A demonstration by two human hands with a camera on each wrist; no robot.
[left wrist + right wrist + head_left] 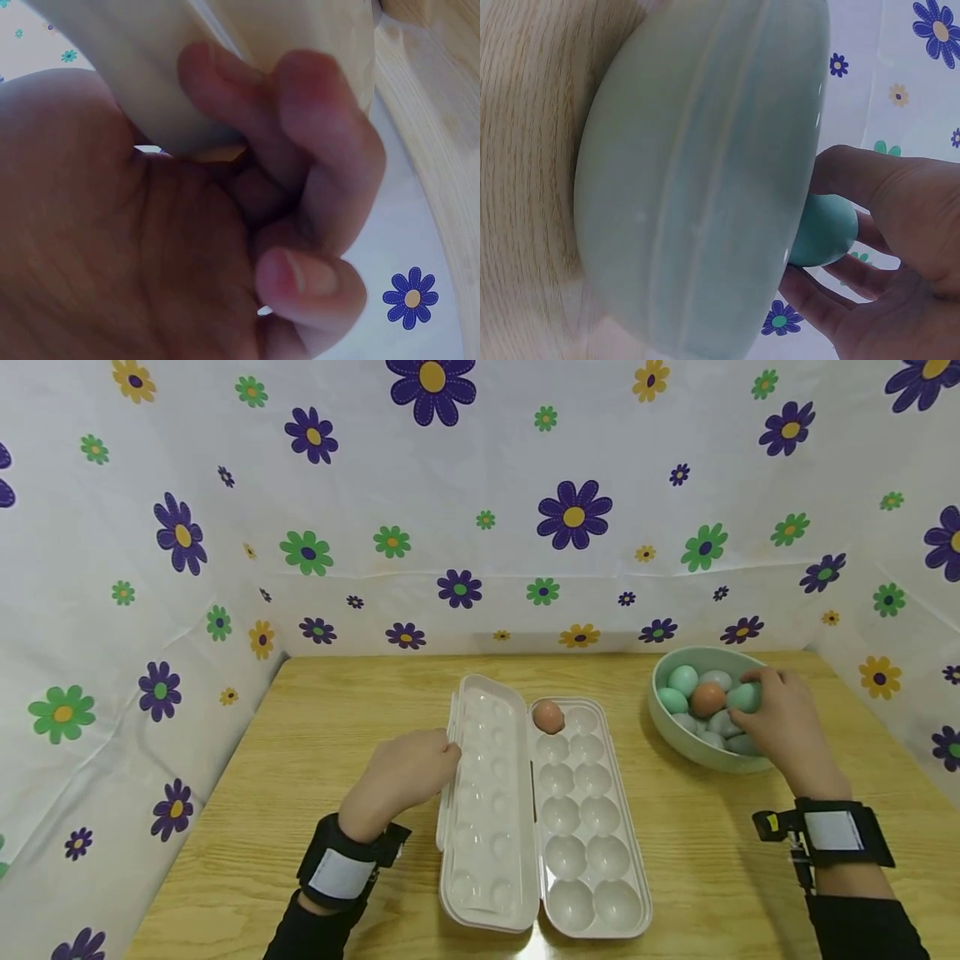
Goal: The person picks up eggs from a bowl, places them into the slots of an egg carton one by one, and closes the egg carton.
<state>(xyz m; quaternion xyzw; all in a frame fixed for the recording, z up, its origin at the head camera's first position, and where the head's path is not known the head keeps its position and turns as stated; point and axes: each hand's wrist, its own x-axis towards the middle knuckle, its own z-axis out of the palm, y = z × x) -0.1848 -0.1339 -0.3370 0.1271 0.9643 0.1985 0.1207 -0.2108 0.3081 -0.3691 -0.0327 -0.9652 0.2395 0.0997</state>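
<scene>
Right hand (783, 718): pinches a smooth teal egg (744, 697) inside the pale-green round bowl (697, 180); best lifted gently, clear of neighbours.
Left hand (405, 770): grips the white plastic carton lid (487, 810) edge; light steadying suits.

At the head view's right, the right hand (787, 718) hides part of a teal egg (744, 697) and of the bowl (678, 739). Both sleeves (866, 927) are cut by the lower edge; the left wrist view's top edge cuts the egg carton (315, 26)
</scene>
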